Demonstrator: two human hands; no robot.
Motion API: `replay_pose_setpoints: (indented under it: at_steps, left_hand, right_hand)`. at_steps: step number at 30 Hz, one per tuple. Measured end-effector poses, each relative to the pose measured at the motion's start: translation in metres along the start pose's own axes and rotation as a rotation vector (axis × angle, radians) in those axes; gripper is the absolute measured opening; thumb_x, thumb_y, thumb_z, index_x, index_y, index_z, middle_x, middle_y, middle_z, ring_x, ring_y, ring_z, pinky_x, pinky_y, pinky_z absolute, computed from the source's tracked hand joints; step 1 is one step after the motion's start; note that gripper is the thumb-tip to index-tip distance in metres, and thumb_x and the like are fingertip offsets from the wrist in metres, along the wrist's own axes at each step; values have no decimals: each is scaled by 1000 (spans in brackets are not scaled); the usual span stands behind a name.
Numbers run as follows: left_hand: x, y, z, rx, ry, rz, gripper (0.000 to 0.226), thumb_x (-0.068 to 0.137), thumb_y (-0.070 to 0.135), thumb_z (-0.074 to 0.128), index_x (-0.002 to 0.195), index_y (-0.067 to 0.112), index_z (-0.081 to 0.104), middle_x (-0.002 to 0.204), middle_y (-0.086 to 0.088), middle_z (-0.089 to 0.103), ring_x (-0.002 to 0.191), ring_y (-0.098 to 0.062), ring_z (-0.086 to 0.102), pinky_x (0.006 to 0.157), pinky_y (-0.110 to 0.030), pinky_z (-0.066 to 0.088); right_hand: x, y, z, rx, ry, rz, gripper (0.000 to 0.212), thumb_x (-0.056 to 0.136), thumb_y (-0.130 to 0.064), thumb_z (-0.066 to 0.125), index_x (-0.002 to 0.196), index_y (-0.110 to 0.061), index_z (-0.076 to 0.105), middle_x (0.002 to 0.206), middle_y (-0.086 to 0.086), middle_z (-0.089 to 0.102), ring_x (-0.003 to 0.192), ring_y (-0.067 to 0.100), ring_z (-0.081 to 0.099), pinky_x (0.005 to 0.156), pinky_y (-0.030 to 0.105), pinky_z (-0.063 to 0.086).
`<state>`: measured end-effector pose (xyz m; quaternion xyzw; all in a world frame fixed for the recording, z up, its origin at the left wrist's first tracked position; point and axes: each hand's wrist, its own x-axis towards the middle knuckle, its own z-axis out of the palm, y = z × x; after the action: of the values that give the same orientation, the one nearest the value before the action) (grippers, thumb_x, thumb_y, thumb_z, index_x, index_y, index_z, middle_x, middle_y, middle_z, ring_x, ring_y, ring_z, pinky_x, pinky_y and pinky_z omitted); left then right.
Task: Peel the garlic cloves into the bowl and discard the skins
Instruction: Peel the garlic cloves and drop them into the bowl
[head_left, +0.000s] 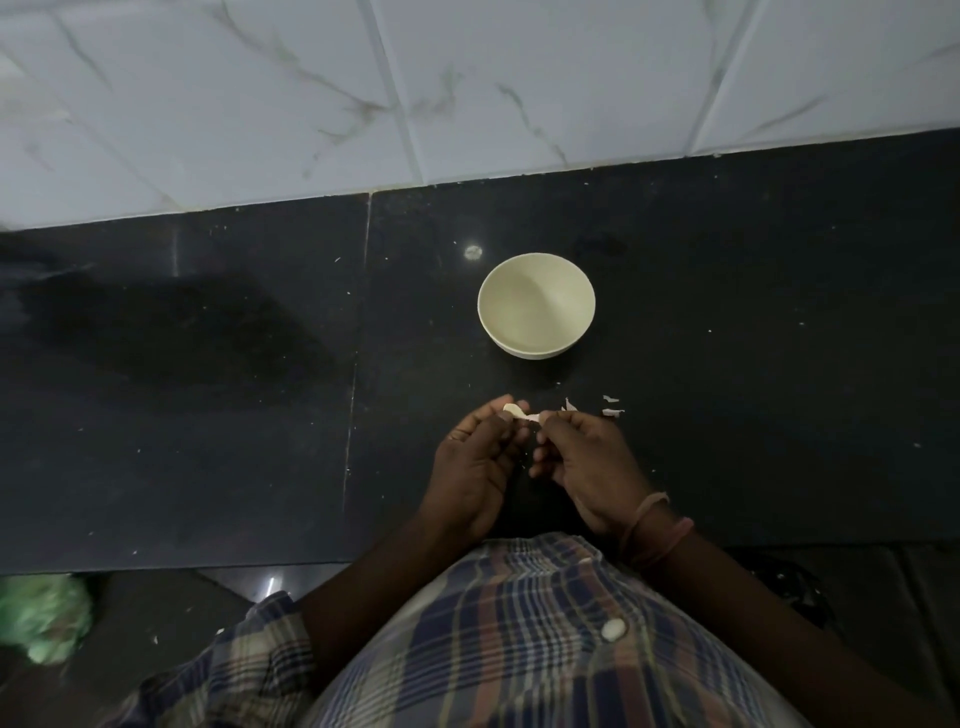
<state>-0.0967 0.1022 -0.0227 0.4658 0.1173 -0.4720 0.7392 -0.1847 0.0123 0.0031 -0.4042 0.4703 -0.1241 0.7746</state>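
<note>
Black stone counter (208, 415) under dim light, flecked with pale crumbs, backed by a white marbled tile wall (467, 88). Nearest the camera: checked shirt (519, 649); green bag (41, 618) low at left, blurred. Both hands held just above the counter's near part. Left hand (475, 467) pinches a garlic clove (511, 409) at its fingertips; right hand (582, 462), wrist bands (654, 530) on its wrist, pinches a strip of skin (532, 417) still joined to the clove. Loose skins (610, 408) lie on the counter just right of the hands. Beyond them stands the cream bowl (536, 305), upright, apart from the hands; no cloves visible inside.
</note>
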Motion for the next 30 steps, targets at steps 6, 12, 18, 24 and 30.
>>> replay_pose_setpoints:
  at_steps: [6,12,18,24,30]
  left_hand:
    - [2,13,-3,-80,22,-10,22,99,3,55,118,2,65,111,-17,72,92,-18,70,82,-24,60]
    - [-4,18,-1,35,-46,-27,24,98,7,58,120,4,68,113,-18,72,97,-22,71,77,-26,59]
    - [-5,21,-2,162,-116,22,24,98,3,57,119,0,68,110,-21,72,97,-25,71,85,-32,60]
    - [-6,25,-2,308,-88,67,21,95,3,63,114,2,72,106,-23,74,91,-27,73,87,-41,60]
    - [-3,25,-6,374,-8,104,11,91,9,70,100,4,75,99,-26,74,90,-38,72,93,-57,56]
  right_hand:
    - [0,2,-2,126,95,-50,13,98,-2,58,87,0,64,76,11,65,70,18,64,65,28,60]
    - [0,-2,3,-104,108,-227,13,92,9,63,100,2,70,94,16,74,84,22,74,74,29,63]
    - [-2,-6,12,-284,86,-301,17,91,-7,71,108,-10,75,91,7,76,79,19,75,66,32,63]
    - [-1,-5,12,-398,97,-360,11,91,-4,70,99,-6,77,80,8,77,69,15,72,61,24,58]
    - [0,-5,16,-412,87,-364,7,91,-3,70,96,-3,74,82,11,75,67,13,70,59,21,56]
